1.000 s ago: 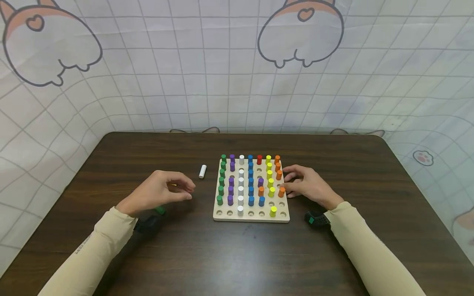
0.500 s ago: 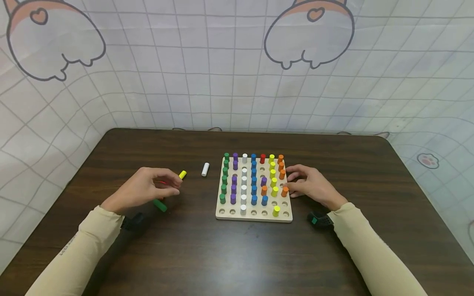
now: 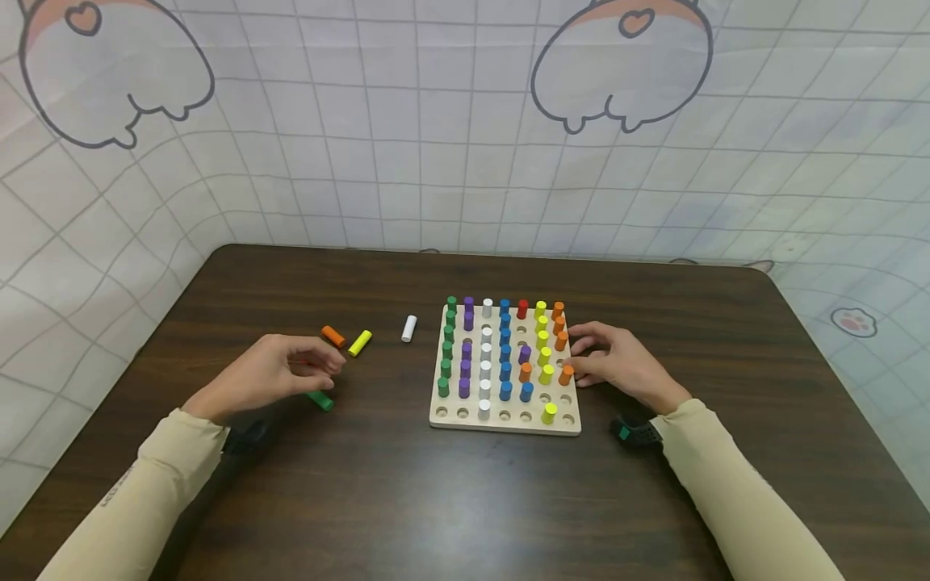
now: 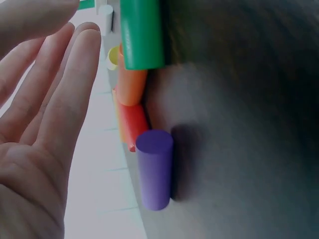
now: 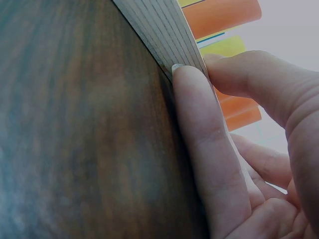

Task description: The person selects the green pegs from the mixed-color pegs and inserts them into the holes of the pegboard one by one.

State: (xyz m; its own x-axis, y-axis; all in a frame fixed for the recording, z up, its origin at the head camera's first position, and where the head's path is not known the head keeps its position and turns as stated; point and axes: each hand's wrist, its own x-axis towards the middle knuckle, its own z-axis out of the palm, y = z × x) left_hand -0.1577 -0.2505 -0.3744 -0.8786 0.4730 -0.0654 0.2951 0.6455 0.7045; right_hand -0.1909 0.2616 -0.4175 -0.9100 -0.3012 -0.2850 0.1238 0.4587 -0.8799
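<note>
My left hand [image 3: 265, 375] hovers over loose pegs at the table's left, fingers relaxed and thumb apart, with nothing between them. Close to it lie a green peg [image 3: 320, 400], an orange peg [image 3: 333, 336] and a yellow peg [image 3: 359, 343]. The left wrist view also shows a purple peg [image 4: 154, 172] and a red peg [image 4: 133, 124], which the hand hides from the head view. My right hand [image 3: 621, 367] holds the right edge of a wooden pegboard [image 3: 508, 425]; one fingertip presses its side while another digit reaches over its top. Coloured pegs stand in columns in the board.
A white peg [image 3: 409, 328] lies between the left hand and the board. Several holes in the board are unfilled, mostly along its front row. The dark wooden table [image 3: 407, 500] ends at a grid-patterned cloth [image 3: 378, 161] behind.
My left hand has drawn away leftward from the board, uncovering the yellow and orange pegs. The right hand keeps its place on the board's edge. The head view has shifted slightly.
</note>
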